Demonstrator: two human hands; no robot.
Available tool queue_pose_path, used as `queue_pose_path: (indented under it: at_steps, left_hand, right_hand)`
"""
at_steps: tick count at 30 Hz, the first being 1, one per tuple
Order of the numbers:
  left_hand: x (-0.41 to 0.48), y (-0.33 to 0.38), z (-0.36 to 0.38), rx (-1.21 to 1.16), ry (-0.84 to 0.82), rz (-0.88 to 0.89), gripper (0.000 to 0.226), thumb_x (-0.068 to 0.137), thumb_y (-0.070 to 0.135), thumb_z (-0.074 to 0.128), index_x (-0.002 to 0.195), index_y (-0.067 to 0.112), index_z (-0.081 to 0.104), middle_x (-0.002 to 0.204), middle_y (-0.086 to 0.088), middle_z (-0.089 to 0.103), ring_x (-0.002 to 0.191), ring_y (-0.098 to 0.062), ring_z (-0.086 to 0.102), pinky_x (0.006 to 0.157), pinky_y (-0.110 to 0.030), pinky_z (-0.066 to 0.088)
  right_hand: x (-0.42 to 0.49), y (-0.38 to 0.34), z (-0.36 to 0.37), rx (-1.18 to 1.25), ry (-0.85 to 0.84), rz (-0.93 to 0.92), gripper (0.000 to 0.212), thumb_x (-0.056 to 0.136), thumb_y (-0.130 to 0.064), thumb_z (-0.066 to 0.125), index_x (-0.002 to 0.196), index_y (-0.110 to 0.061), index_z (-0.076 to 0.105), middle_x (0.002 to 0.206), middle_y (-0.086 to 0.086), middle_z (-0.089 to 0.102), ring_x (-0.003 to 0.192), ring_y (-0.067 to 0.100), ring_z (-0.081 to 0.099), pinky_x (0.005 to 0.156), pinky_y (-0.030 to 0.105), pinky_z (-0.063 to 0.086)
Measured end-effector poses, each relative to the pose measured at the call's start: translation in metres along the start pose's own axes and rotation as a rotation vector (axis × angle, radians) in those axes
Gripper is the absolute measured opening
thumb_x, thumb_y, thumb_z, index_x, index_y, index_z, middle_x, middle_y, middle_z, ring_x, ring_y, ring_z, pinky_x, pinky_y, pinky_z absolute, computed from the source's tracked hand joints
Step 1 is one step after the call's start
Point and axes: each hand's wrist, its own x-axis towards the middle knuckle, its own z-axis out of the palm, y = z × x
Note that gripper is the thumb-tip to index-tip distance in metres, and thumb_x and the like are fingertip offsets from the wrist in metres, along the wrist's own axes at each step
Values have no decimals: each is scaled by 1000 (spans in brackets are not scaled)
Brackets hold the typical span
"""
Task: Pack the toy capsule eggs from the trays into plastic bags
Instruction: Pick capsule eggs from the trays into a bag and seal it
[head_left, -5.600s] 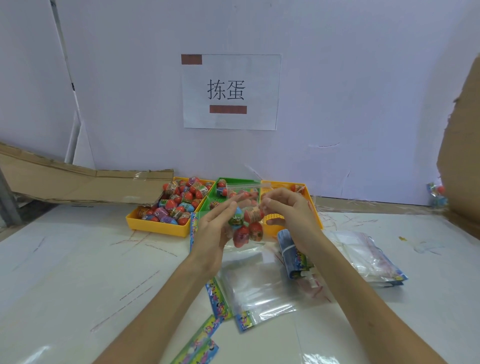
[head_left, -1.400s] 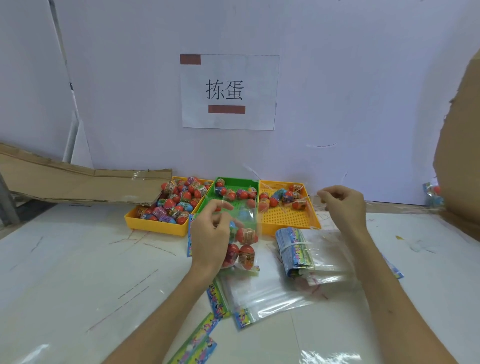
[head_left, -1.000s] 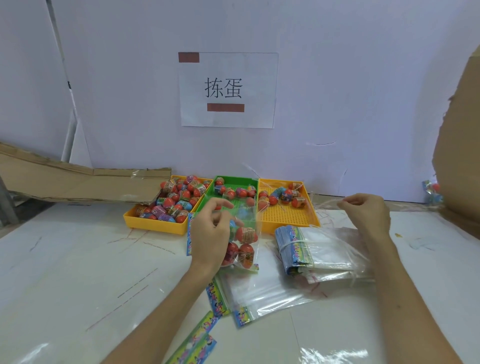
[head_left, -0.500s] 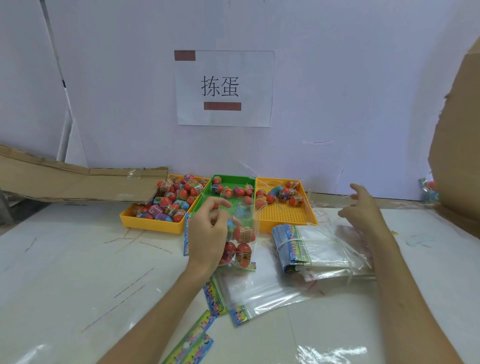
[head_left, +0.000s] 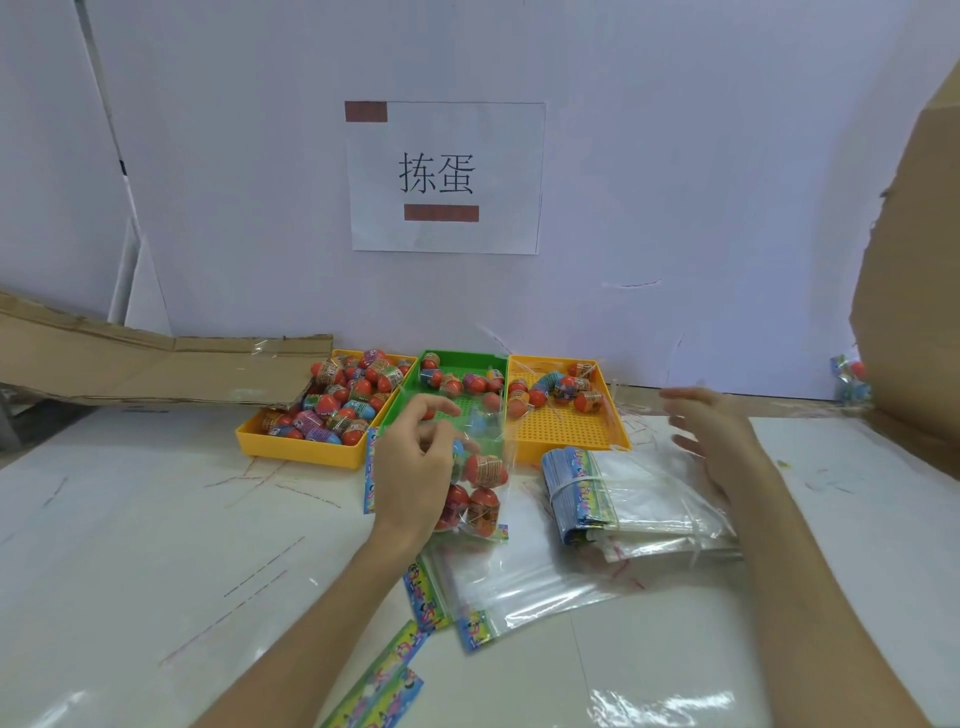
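A small plastic bag loaded with several toy capsule eggs is gripped near its top by the left hand, whose fingers are curled round the film. The bag is held upright just to that hand's right, in front of the green tray. The right hand is spread wide and nothing is held in it. It is blurred, and is poised above the banded bundle of empty bags. Whether the filled bag's mouth has been sealed cannot be told.

If the mouth is unsealed and the bag is tipped or set down carelessly, eggs could be spilled and sent rolling across the tabletop. The slick film is held by one hand only, so it could be dragged out of the grip by the weight of the eggs. Should a fresh bag be drawn from the bundle, several clinging ones could be pulled out with it.

Beyond the left hand, a yellow tray is heaped with eggs. Fewer are left in the green tray and in the second yellow tray, which lies beyond and between the two hands. Below the left wrist, loose empty bags are spread flat. Access to the green tray is partly blocked by the held bag. A printed sign is fixed to the wall beyond the trays, and cardboard is propped to the right of the right hand.
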Motion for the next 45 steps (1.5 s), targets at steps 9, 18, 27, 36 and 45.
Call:
queue_pose_path:
  at_steps: [9, 18, 27, 36, 45]
  left_hand:
    - [0, 0, 0, 12, -3, 19, 24, 100, 4, 52, 94, 25, 62, 66, -10, 70, 67, -40, 70, 62, -62, 54]
    - [0, -2, 0, 27, 8, 34, 22, 99, 3, 54, 93, 22, 63, 70, -16, 68, 65, -21, 73, 62, -58, 55]
    - [-1, 2, -1, 28, -1, 14, 23, 99, 5, 54, 92, 25, 63, 72, 1, 72, 72, -47, 68, 62, -62, 54]
    - [-1, 1, -1, 20, 1, 15, 21, 99, 4, 54, 93, 22, 64, 71, -7, 70, 67, -14, 74, 66, -56, 57]
    - [-2, 2, -1, 29, -3, 10, 22, 100, 5, 54, 94, 24, 63, 74, 10, 73, 67, -20, 73, 67, -53, 59]
  right_hand:
    - [-1, -19, 0, 215, 11, -52, 32, 90, -26, 66, 64, -15, 51, 53, 0, 52, 47, 17, 48, 50, 24, 46]
    - [-6, -23, 1, 298, 36, -214, 33, 75, 9, 46, 56, -16, 38, 64, 4, 48, 53, 17, 43, 58, 26, 36]
    - [-14, -29, 10, 406, -271, -212, 37, 63, 3, 51, 53, -24, 27, 50, -5, 23, 48, 13, 21, 53, 26, 26]
    - [-23, -26, 23, -289, -30, -113, 74, 75, -86, 53, 52, -21, 28, 49, -2, 23, 40, 12, 22, 47, 25, 30]
    - [-17, -32, 1, 832, -735, 19, 77, 99, -71, 24, 106, -13, 74, 52, -4, 27, 44, 13, 15, 43, 25, 18]
